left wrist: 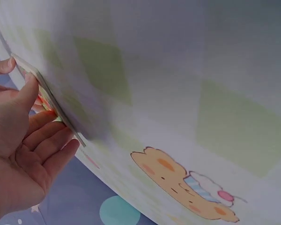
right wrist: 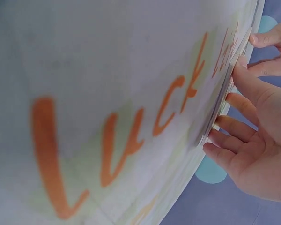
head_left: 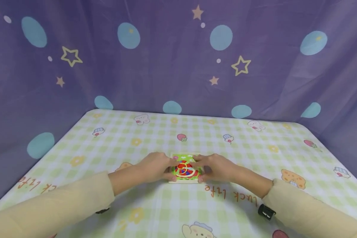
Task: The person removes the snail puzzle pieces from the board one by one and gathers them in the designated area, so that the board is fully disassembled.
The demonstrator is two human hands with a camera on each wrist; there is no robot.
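Starry curtain [head_left: 178, 72] and checked tabletop [head_left: 163, 211] frame bright picture board [head_left: 185, 172]

We see the near-square board, no long axis evident, lying between left hand [head_left: 154, 168] and right hand [head_left: 221, 169], both equally close. Their fingers, spread and loosely bent, touch its opposite sides without any visible grip.

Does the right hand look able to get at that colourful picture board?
Very likely yes: the right hand touches the picture board; the left hand, opposite, leaves the right side free.
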